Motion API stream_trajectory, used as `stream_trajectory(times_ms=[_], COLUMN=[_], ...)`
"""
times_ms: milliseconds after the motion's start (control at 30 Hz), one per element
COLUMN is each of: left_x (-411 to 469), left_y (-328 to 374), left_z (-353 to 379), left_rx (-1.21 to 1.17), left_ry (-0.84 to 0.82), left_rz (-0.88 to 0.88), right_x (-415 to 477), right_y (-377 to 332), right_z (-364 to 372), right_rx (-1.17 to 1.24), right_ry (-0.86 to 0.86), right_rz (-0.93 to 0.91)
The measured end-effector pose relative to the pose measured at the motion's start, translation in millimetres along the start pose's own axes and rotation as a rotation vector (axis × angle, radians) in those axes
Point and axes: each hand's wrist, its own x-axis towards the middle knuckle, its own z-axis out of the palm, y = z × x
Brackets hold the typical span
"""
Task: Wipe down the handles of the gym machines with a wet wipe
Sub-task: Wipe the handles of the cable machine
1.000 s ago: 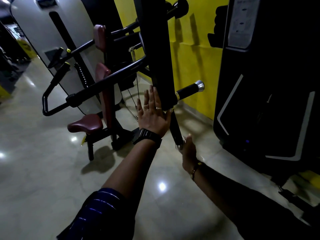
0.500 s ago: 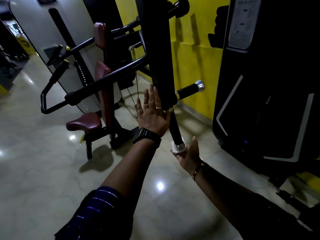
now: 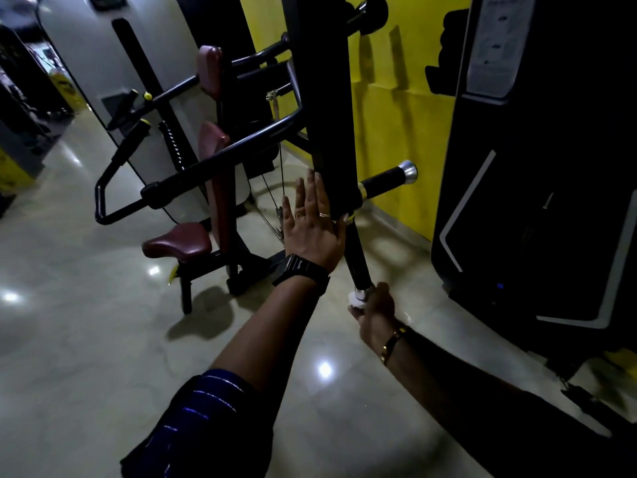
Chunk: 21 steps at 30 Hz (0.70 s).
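Pressing flat with left grip [image 3: 312, 232], fingers straight, against black upright steel post [image 3: 331, 98]. Clutching crumpled white wet wipe [image 3: 355, 301] in clenched right grip [image 3: 377, 310], at chrome lower end of slanting black rubber handle [image 3: 356, 257], above glossy grey floor [image 3: 103, 339].

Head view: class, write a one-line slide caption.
Left hand braces flat against the black upright while the right hand presses a wet wipe round the end of the lower handle.

Glossy beige stone floor [image 3: 86, 339] spreads from six to nine o'clock, dotted with white light reflections [image 3: 324, 369]. A yellow painted wall [image 3: 389, 125] stands at one o'clock.
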Motion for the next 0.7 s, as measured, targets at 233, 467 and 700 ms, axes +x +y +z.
stream_trajectory(times_ms=[233, 467, 700], left_x=[-1.7, -1.5, -1.3], left_y=[0.0, -0.7, -0.8], left_z=[-2.1, 0.1, 0.6], left_rx=[0.006, -0.004, 0.006], left_ry=[-0.037, -0.041, -0.027], left_rz=[-0.007, 0.01, 0.011], right_x=[-4.4, -10.9, -32.2], right_y=[5.3, 9.3, 49.4], right_z=[10.2, -4.2, 6.2], right_rx=[0.346, 0.222, -0.133], right_ry=[0.009, -0.028, -0.008], right_rz=[0.115, -0.022, -0.438])
